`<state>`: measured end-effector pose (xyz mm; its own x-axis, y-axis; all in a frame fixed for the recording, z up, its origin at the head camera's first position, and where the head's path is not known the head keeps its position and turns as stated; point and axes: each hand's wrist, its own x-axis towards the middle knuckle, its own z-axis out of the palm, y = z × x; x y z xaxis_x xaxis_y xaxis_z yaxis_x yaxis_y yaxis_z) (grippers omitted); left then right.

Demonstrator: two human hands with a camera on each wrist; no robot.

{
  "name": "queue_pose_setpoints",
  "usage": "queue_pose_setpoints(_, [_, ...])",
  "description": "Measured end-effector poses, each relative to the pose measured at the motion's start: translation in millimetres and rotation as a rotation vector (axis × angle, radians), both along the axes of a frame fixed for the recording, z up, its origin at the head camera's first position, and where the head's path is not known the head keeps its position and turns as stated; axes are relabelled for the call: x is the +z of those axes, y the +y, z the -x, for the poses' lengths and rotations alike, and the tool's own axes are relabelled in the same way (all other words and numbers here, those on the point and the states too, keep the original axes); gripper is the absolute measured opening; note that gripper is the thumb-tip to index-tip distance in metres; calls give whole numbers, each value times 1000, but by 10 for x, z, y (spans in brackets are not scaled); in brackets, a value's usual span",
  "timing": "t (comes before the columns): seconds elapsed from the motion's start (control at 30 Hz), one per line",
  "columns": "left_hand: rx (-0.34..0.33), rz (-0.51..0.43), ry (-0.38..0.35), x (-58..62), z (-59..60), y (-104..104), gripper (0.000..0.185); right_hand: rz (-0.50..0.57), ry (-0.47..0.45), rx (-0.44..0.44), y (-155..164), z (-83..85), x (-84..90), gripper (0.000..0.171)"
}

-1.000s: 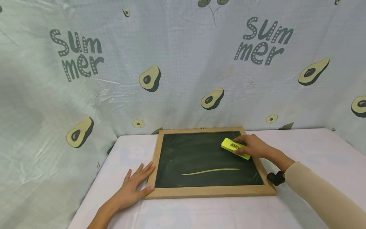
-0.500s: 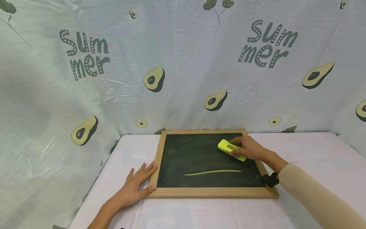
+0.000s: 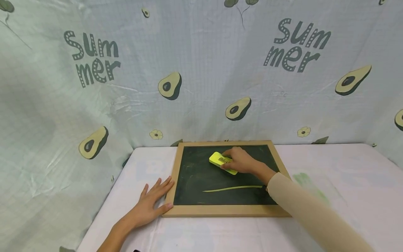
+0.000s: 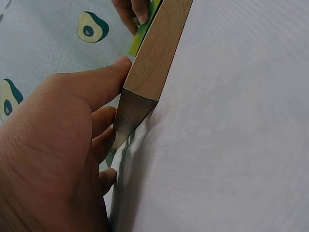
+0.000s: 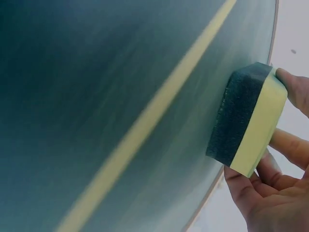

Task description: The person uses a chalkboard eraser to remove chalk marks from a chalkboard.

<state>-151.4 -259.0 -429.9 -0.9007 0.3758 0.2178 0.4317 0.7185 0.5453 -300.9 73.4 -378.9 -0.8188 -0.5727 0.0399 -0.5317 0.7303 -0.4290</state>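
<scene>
So in the head view the right hand [image 3: 240,161] has its fingers curled over a yellow eraser [image 3: 223,162], pressed flat on the dark face of the chalkboard [image 3: 195,175] in its far half, roughly mid-width. The eraser's long axis runs on a slant, far-left to near-right, and the one yellow chalk line [image 3: 234,188] lies just toward the person from that hand, running left to right almost across the board; so the line is on the near side of the eraser, and the right hand is by far the closer one to it. The left hand [image 3: 151,206] lies flat on the tabletop [image 3: 201,234], fingers straight and spread, holding nothing, with the thumb against the board's near-left wooden corner. Left wrist view: same story, left hand [image 4: 53,150] open, thumb tip butted against the wood frame [image 4: 157,53] at the corner, other fingers beside its edge; a bit of the eraser and the other hand's fingers peek in beyond the frame. Right wrist view: the eraser [image 5: 246,118] shows its dark sponge face down on the board and its yellow back in the right hand [image 5: 270,193], thumb on one side and fingers on the other, and the chalk line [image 5: 145,125] passes just beside the sponge, not touching it.
</scene>
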Motion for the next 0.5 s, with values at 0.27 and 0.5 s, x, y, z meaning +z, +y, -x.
queue_pose_setpoints(0.27, [-2,1,-16,-21,-7,10,67,65,-61,87,-478,-34,-44,50])
queue_pose_setpoints(0.5, [8,19,-13,7,18,-3,69,39,-82,97,-679,-43,-4,51])
